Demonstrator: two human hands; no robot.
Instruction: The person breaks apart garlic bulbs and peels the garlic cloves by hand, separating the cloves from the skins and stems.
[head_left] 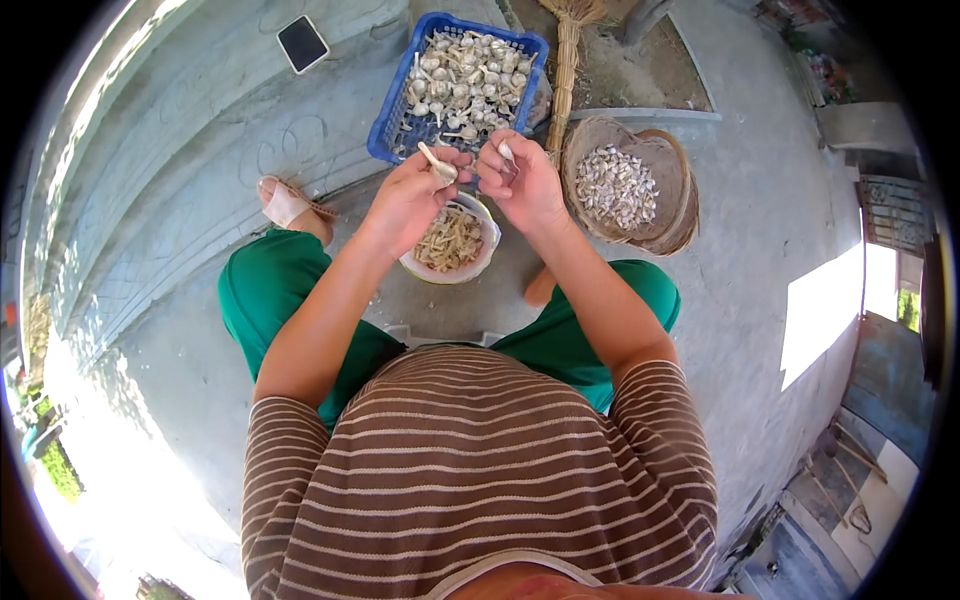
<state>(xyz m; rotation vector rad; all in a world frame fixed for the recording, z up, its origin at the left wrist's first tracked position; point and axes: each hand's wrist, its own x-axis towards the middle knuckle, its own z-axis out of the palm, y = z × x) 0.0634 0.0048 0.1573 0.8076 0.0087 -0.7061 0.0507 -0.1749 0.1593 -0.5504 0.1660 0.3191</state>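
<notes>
My left hand [412, 192] grips a garlic bulb with its dry stalk [438, 162] sticking out, held above a white bowl [487, 252] of stalks and skins. My right hand [522, 178] is close beside it, fingers pinched on a small pale garlic piece [506, 151]. Just beyond the hands stands a blue plastic crate [388, 122] full of whole garlic bulbs. To the right sits a round woven basket [678, 170] holding separated garlic cloves.
I sit on a concrete floor in green trousers and a striped shirt, one sandalled foot [288, 204] at the left. A straw broom [566, 60] lies between crate and basket. A dark phone [302, 44] rests on the step at the back left.
</notes>
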